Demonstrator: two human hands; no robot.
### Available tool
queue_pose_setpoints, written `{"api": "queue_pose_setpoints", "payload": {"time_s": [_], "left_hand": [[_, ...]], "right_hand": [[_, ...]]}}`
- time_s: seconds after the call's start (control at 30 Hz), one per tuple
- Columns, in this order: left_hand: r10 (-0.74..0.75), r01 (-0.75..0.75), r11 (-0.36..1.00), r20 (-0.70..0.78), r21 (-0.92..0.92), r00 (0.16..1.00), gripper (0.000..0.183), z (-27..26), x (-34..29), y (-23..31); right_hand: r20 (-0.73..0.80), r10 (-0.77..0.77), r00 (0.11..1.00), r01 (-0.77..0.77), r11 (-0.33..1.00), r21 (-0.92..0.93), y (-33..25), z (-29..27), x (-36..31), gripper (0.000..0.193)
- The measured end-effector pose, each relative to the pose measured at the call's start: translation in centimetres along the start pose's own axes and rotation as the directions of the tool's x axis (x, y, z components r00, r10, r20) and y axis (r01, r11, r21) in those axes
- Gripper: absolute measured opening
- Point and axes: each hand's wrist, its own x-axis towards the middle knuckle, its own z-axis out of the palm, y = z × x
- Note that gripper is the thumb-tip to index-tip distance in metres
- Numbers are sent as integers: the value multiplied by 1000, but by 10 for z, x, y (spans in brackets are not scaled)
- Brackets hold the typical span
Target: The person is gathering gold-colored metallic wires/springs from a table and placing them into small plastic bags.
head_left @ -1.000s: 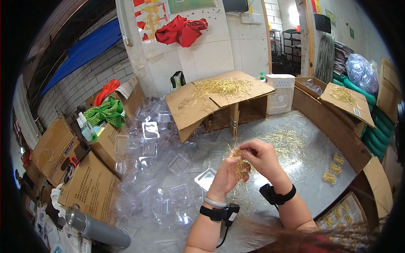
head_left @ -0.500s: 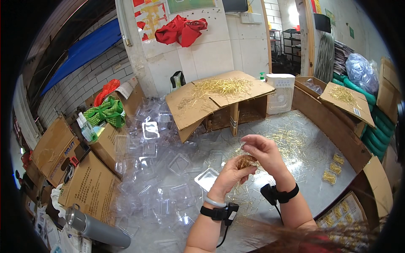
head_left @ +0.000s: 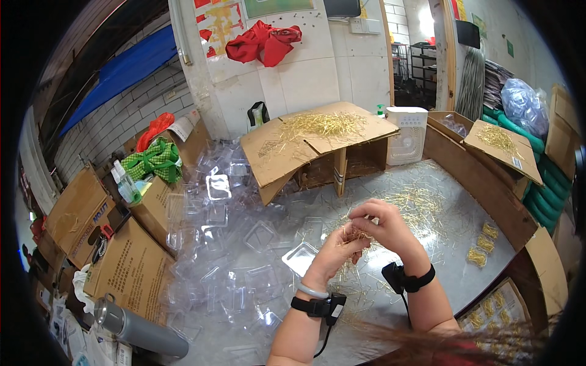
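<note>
My left hand (head_left: 332, 256) is closed around a small bunch of thin gold wire pins (head_left: 360, 234), over the middle of the grey table (head_left: 455, 244). Above it, my right hand (head_left: 392, 230) bends down with its fingertips pinched at the top of the same bunch; the fingers partly cover it. Loose gold pins (head_left: 415, 204) lie scattered on the tabletop beyond and beside my hands. Just left of my left hand sits a shallow clear plastic tray (head_left: 300, 259). Several small clear packs filled with gold pins (head_left: 485, 244) stand in a short row at the right.
Clear plastic trays (head_left: 244, 280) lie heaped over the table's left side. A cardboard stand (head_left: 268, 161) bearing more pins rises at the back, beside a white fan-like appliance (head_left: 406, 135). Cardboard edging (head_left: 482, 177) borders the right. A grey bottle (head_left: 143, 332) lies at front left.
My right hand has come down onto the bunch in my left hand, its fingers now touching it. The left hand stays nearly in place.
</note>
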Motion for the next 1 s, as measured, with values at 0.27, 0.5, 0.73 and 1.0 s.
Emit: {"api": "queue_pose_setpoints", "payload": {"time_s": [0.27, 0.5, 0.73, 1.0], "left_hand": [[62, -70, 984, -56, -164, 996, 33, -3, -3, -4], [74, -96, 936, -79, -338, 994, 26, 5, -7, 12], [82, -133, 809, -114, -573, 990, 19, -1, -10, 13], [62, -146, 949, -289, -281, 955, 11, -5, -2, 7]], "right_hand": [[-61, 69, 996, -65, 996, 63, -1, 10, 2, 18], [-51, 160, 986, -121, 887, 445, -4, 12, 1, 21], [-82, 3, 997, 2, 998, 57, -3, 8, 2, 15], [128, -36, 991, 24, 995, 98, -8, -3, 0, 20]]}}
